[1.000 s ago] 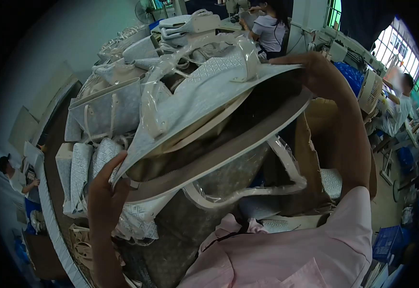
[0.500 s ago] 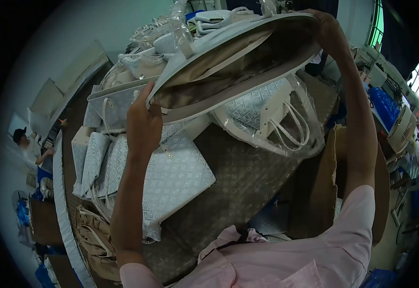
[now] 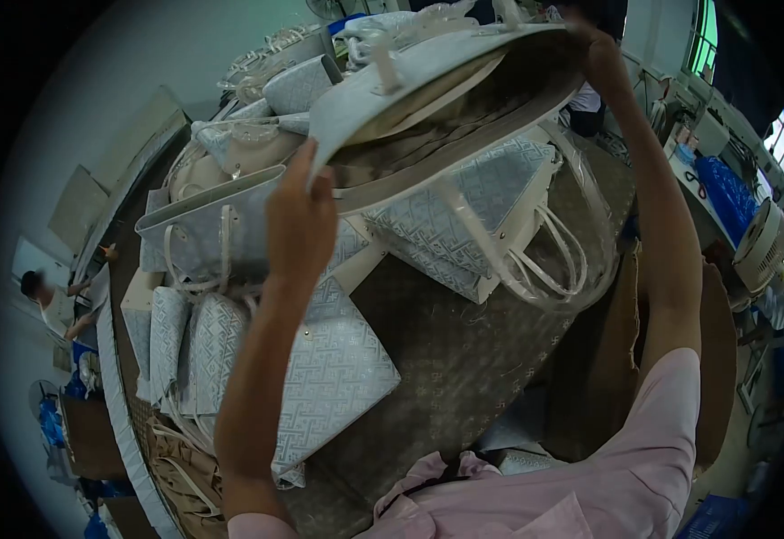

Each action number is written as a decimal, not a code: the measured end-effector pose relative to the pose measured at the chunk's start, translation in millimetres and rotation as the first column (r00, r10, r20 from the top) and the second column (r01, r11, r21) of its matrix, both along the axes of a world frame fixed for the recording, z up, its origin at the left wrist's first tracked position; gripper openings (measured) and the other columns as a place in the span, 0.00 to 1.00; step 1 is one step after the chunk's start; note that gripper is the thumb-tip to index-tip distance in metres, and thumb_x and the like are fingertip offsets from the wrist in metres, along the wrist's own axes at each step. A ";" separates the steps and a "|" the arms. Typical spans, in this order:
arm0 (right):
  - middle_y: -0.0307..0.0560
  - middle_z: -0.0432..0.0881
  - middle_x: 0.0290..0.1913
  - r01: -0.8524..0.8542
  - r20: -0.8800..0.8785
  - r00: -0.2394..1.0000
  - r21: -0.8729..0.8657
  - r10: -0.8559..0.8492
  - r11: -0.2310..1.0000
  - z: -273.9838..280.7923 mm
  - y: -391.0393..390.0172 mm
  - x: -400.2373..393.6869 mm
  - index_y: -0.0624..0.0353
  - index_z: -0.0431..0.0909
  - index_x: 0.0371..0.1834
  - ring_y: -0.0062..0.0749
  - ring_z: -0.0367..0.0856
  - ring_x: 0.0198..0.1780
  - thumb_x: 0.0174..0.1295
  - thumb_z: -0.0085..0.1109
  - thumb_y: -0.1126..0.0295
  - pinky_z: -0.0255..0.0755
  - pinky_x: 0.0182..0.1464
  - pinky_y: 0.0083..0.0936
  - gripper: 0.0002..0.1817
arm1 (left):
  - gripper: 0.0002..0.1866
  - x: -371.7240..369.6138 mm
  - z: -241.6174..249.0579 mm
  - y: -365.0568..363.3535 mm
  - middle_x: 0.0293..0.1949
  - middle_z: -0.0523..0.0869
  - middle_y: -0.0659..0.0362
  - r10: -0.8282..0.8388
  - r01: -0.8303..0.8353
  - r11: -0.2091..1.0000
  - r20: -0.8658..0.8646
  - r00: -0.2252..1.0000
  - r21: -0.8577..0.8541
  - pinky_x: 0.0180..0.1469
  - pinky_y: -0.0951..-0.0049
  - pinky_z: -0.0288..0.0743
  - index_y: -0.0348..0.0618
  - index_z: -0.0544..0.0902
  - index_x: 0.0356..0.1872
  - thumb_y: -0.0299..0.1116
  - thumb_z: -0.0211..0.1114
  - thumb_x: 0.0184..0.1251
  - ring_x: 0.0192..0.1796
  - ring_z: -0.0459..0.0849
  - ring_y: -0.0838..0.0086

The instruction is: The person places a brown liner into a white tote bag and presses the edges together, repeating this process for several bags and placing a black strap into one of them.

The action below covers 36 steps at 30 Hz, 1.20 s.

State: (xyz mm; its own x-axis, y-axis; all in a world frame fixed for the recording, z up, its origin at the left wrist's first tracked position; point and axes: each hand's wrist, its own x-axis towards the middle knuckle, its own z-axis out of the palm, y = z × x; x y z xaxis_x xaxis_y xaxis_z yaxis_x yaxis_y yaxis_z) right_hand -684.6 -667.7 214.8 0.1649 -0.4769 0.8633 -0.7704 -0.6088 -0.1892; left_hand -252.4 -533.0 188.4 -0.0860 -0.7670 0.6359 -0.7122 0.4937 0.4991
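A large pale tote bag (image 3: 352, 117) is held up in front of me, its mouth tilted toward me so the tan lining shows. My left hand (image 3: 302, 220) grips the near left end of its rim, thumb and fingers closed. At the far right end, my right hand (image 3: 603, 63) is closed on the rim; its fingertips are partly hidden and dim. Below the raised bag lies a patterned white-and-grey bag (image 3: 464, 207) with plastic-wrapped handles. Another patterned bag (image 3: 343, 359) lies flat on the dark table, beneath my left forearm.
More bags, including a grey open-topped tote (image 3: 221, 234), are piled along the table's left and far sides. A brown bag (image 3: 181, 476) lies at the lower left. An open cardboard box (image 3: 684, 350) stands by my right arm. Another person (image 3: 55, 305) works far left.
My left hand has shifted right with its end of the tote bag, and my right hand slightly left. The hands are closer together and the mouth looks narrower. The view has shifted slightly.
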 end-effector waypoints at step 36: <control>0.48 0.82 0.41 -0.207 0.480 0.854 0.666 -0.199 0.717 -312.3 301.7 302.0 0.64 0.76 0.48 0.31 0.80 0.43 0.63 0.57 0.66 0.72 0.45 0.25 0.15 | 0.12 178.6 -287.7 392.9 0.38 0.86 0.49 0.278 0.130 0.716 -0.451 0.848 0.686 0.42 0.72 0.78 0.35 0.79 0.49 0.27 0.56 0.67 0.37 0.86 0.66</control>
State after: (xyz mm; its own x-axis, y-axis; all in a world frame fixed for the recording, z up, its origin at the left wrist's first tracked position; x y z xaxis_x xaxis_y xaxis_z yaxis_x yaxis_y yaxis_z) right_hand -382.6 -366.1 -97.6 -0.1719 -0.9517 0.2545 -0.4420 -0.1564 -0.8833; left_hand -73.9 -140.1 -99.3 0.1534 -0.9803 -0.1243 -0.2834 -0.1641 0.9449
